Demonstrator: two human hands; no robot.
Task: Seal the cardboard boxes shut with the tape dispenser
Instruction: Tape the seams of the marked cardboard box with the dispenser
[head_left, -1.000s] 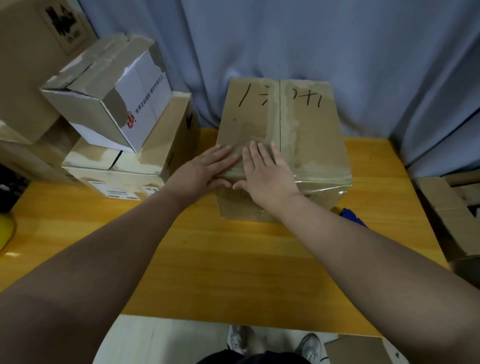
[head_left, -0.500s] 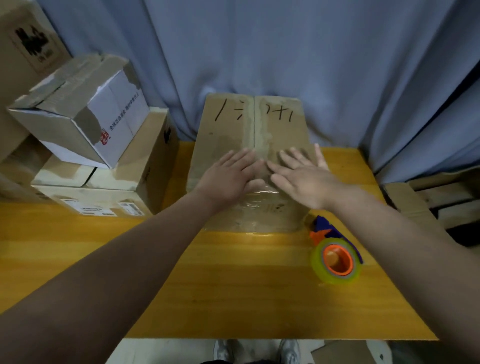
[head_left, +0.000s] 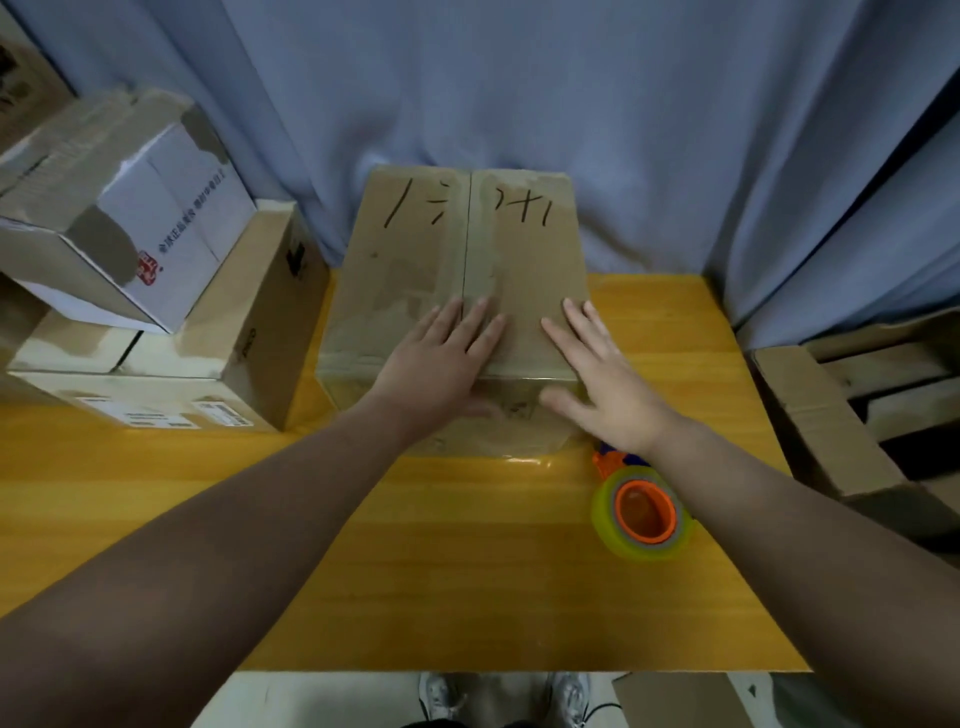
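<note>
A brown cardboard box (head_left: 415, 249) with black marker strokes on its top stands at the back middle of the yellow table (head_left: 467, 571), its two flaps closed along a centre seam. My left hand (head_left: 441, 364) lies flat on the near end of the top, fingers over the seam. My right hand (head_left: 602, 379) lies flat, fingers spread, over the near right corner of the box. Neither hand holds anything. The tape dispenser (head_left: 641, 512), an orange hub in a yellowish tape roll with a blue and orange frame, lies on the table just right of the box, partly under my right wrist.
Two more boxes are stacked at the left: a white and brown one (head_left: 130, 218) tilted on a larger brown one (head_left: 171, 364). Flattened cardboard (head_left: 831, 415) leans beyond the table's right edge. A blue curtain (head_left: 519, 78) hangs behind. Shoes (head_left: 504, 696) show below the near edge.
My right hand has slid rightward from the seam to the box's near right corner. My left hand stays on the seam. The view has shifted, bringing the tape dispenser into sight.
</note>
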